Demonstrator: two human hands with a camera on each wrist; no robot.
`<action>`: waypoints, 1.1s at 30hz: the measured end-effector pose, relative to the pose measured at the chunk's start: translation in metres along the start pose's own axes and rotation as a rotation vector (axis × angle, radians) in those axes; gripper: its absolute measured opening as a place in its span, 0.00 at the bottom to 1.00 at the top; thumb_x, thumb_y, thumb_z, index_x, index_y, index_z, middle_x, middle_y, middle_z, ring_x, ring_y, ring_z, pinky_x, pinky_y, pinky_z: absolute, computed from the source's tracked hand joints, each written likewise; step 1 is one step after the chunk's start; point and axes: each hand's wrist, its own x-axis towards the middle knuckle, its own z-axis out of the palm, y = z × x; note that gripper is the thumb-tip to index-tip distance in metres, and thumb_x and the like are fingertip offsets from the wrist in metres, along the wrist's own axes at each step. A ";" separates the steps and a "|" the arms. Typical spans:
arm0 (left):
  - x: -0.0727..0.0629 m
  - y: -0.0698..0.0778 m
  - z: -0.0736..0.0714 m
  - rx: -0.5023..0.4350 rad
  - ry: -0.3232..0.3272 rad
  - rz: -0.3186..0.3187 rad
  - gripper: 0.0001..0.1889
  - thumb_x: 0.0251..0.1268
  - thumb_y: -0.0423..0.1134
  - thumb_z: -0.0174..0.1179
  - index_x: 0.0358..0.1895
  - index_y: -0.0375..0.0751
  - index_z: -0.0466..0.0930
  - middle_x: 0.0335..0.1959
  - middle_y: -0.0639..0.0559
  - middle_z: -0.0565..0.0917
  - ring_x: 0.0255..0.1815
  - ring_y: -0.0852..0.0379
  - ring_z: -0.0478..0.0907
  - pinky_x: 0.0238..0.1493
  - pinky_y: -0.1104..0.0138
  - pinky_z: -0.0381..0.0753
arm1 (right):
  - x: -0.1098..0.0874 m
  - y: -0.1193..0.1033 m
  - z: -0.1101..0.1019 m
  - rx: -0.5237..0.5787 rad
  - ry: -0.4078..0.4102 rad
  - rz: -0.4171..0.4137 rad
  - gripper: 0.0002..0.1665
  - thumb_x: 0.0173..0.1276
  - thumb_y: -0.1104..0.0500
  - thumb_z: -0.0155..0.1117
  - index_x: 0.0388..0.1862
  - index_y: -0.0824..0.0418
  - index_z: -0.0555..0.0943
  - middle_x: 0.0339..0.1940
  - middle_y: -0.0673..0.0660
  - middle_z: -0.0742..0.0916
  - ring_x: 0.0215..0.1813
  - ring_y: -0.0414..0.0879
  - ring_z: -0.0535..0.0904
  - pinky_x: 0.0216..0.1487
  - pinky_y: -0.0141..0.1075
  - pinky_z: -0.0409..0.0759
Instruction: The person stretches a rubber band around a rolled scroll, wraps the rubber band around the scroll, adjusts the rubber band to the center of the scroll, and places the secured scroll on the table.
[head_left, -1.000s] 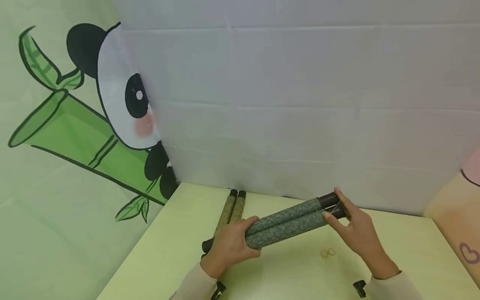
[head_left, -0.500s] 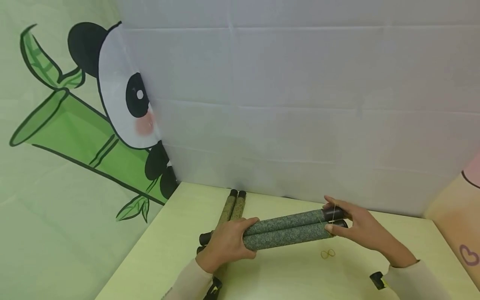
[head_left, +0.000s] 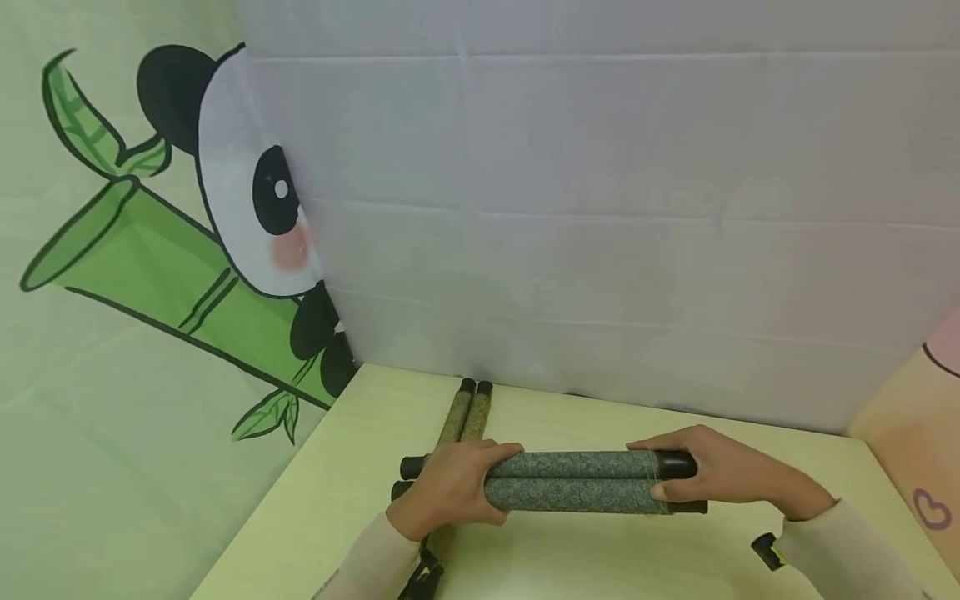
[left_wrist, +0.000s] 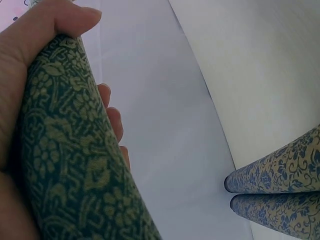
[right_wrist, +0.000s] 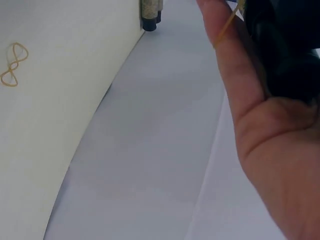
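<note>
A rolled scroll (head_left: 577, 482) in green floral brocade, its two rolls side by side with black ends, is held level over the table. My left hand (head_left: 453, 485) grips it towards its left end, thumb and fingers on opposite sides of the brocade in the left wrist view. At the other end my right hand (head_left: 731, 468) holds both rolls between thumb and fingers, close to the black knobs. A thin yellowish rubber band (right_wrist: 226, 29) runs from a finger of that hand in the right wrist view; in the head view, thin strands cross the brocade there.
A second scroll (head_left: 465, 417), tan with a blue pattern, lies on the table (head_left: 337, 492) behind my left hand. Another rubber band (right_wrist: 14, 65), twisted into a figure eight, lies on the tabletop. The pale back wall (head_left: 570, 250) borders the table's far edge.
The green scroll's right end has come down from a slant to level. My right hand has moved lower, its fingers going from spreading the rubber band to holding the rolls.
</note>
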 end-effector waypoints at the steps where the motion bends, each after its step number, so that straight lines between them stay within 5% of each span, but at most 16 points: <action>1: 0.000 0.000 0.001 0.014 0.016 0.006 0.46 0.38 0.59 0.81 0.69 0.60 0.76 0.50 0.58 0.86 0.33 0.60 0.83 0.20 0.71 0.68 | -0.001 0.000 -0.001 -0.010 -0.009 0.005 0.28 0.76 0.55 0.62 0.73 0.56 0.74 0.32 0.43 0.84 0.33 0.27 0.76 0.37 0.33 0.78; 3: -0.001 -0.001 0.003 0.038 0.054 0.024 0.46 0.36 0.60 0.81 0.68 0.60 0.77 0.48 0.60 0.86 0.29 0.62 0.81 0.19 0.71 0.66 | -0.002 -0.001 -0.002 0.010 -0.041 0.028 0.27 0.79 0.55 0.56 0.75 0.55 0.73 0.54 0.52 0.86 0.55 0.38 0.80 0.50 0.37 0.79; 5: -0.001 -0.002 0.006 0.064 0.102 0.043 0.46 0.34 0.60 0.81 0.67 0.60 0.79 0.45 0.61 0.86 0.27 0.64 0.80 0.19 0.72 0.66 | -0.004 -0.002 -0.006 0.084 -0.084 0.089 0.26 0.83 0.53 0.48 0.76 0.51 0.71 0.74 0.57 0.73 0.75 0.51 0.65 0.63 0.45 0.73; 7: -0.001 -0.003 0.009 0.071 0.144 0.052 0.46 0.32 0.60 0.82 0.66 0.59 0.80 0.44 0.61 0.86 0.28 0.64 0.80 0.20 0.72 0.68 | -0.004 -0.002 -0.010 0.248 -0.130 0.173 0.26 0.85 0.50 0.41 0.77 0.49 0.69 0.77 0.58 0.69 0.78 0.59 0.60 0.67 0.47 0.70; 12: -0.001 -0.005 0.011 0.069 0.233 0.043 0.47 0.29 0.58 0.84 0.64 0.58 0.81 0.45 0.61 0.86 0.35 0.61 0.83 0.27 0.65 0.79 | 0.003 -0.003 -0.020 0.644 -0.148 0.255 0.33 0.86 0.43 0.34 0.76 0.60 0.70 0.76 0.64 0.68 0.71 0.55 0.72 0.64 0.42 0.74; 16: 0.000 -0.004 0.010 0.078 0.282 0.027 0.47 0.28 0.59 0.83 0.64 0.57 0.81 0.45 0.61 0.86 0.37 0.59 0.84 0.32 0.62 0.82 | 0.008 0.003 -0.024 0.976 -0.163 0.233 0.39 0.86 0.40 0.32 0.75 0.69 0.68 0.56 0.59 0.75 0.51 0.51 0.81 0.58 0.47 0.80; 22: 0.002 -0.005 0.013 0.095 0.306 0.014 0.46 0.28 0.60 0.83 0.64 0.58 0.82 0.44 0.61 0.86 0.36 0.59 0.84 0.31 0.63 0.82 | 0.012 0.022 -0.020 1.432 -0.331 0.139 0.46 0.83 0.35 0.22 0.78 0.69 0.61 0.45 0.55 0.74 0.41 0.45 0.79 0.69 0.67 0.58; 24: 0.003 -0.004 0.013 0.102 0.320 0.014 0.46 0.28 0.60 0.83 0.63 0.59 0.82 0.43 0.61 0.85 0.35 0.59 0.83 0.30 0.64 0.81 | 0.014 0.029 -0.016 1.529 -0.386 0.084 0.48 0.82 0.33 0.18 0.79 0.68 0.61 0.53 0.58 0.78 0.46 0.46 0.81 0.71 0.67 0.53; 26: 0.004 -0.004 0.015 0.105 0.333 0.014 0.46 0.28 0.60 0.83 0.63 0.59 0.82 0.42 0.61 0.85 0.33 0.60 0.83 0.29 0.65 0.80 | 0.015 0.035 -0.012 1.619 -0.428 0.028 0.51 0.80 0.32 0.16 0.79 0.67 0.61 0.65 0.64 0.77 0.61 0.51 0.79 0.74 0.63 0.52; 29: 0.005 -0.003 0.016 0.109 0.348 0.009 0.45 0.27 0.60 0.83 0.62 0.59 0.83 0.41 0.61 0.85 0.33 0.60 0.83 0.28 0.65 0.80 | 0.016 0.041 -0.005 1.729 -0.467 -0.069 0.53 0.78 0.31 0.12 0.80 0.68 0.58 0.79 0.69 0.62 0.79 0.57 0.59 0.78 0.53 0.48; 33: 0.008 -0.001 0.018 0.102 0.347 0.008 0.46 0.28 0.60 0.83 0.63 0.58 0.82 0.42 0.60 0.85 0.33 0.60 0.83 0.29 0.64 0.81 | 0.016 0.045 -0.002 1.738 -0.455 -0.115 0.52 0.79 0.33 0.10 0.80 0.68 0.57 0.79 0.68 0.62 0.81 0.56 0.54 0.78 0.45 0.49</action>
